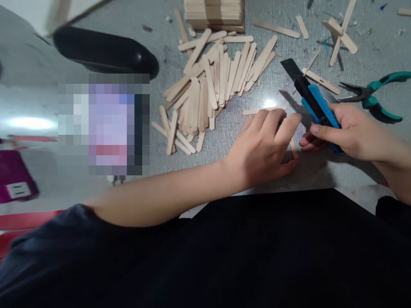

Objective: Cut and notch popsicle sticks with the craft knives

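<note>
My right hand (349,130) is wrapped round a blue and black utility knife (316,105), its dark wide blade pointing up and to the left. Close beside it, my left hand (261,147) is low over the table with bent fingers. A short length of craft stick (294,149) shows between its index finger and thumb; the rest is hidden. Just beyond the left knuckles lies another craft stick (265,111), partly covered by the fingers. A large loose pile of craft sticks (205,85) spreads out ahead and to the left.
Green-handled pliers (369,96) lie at the right, near crossed sticks (342,34). A block of stacked sticks (213,13) stands at the back. To the left are a black rounded case (105,51), a pixelated patch and a purple object (16,175). Scraps dot the grey table.
</note>
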A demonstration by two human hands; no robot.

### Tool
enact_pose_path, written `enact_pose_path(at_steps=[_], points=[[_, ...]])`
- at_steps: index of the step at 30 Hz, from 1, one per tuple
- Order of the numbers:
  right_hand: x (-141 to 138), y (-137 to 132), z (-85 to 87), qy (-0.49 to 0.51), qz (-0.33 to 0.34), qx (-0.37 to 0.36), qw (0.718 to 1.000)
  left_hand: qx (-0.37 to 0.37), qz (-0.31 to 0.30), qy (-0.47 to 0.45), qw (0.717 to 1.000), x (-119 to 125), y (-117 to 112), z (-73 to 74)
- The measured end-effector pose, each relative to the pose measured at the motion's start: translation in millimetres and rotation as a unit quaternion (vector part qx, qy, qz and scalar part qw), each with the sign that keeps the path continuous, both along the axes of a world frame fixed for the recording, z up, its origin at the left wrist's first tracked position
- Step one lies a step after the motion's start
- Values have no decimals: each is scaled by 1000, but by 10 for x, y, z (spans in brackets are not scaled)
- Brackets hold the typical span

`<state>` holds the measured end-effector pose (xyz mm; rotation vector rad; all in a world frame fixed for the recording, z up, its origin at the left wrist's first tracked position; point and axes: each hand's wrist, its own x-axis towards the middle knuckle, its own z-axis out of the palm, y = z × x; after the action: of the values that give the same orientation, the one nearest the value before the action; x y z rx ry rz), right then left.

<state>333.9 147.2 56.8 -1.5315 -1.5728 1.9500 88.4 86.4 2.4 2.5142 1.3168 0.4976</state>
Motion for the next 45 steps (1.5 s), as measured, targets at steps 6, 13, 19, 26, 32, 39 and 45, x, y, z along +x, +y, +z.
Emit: enact_pose_path(at_steps=[6,13,19,26,32,39,45], points=[[-20,6,3,13,-22,-39,999,10,-20,25,999,-10,21,29],[0,38,51,7,-26,37,999,-15,-5,-2,1000,-19,39,-9],[81,75,164,-16,-62,129,990,-7,-17,-3,1000,-45,80,-47],[103,80,165,-10,-59,159,986,22,-18,38,999,-56,89,-19],[90,84,104,-11,-8,176,984,30,3,58,998,12,34,26],[82,65,139,-13,-7,167,986,21,-8,33,999,8,53,30],[75,83,239,-38,-31,194,980,-4,-10,-1,1000,-39,59,39]])
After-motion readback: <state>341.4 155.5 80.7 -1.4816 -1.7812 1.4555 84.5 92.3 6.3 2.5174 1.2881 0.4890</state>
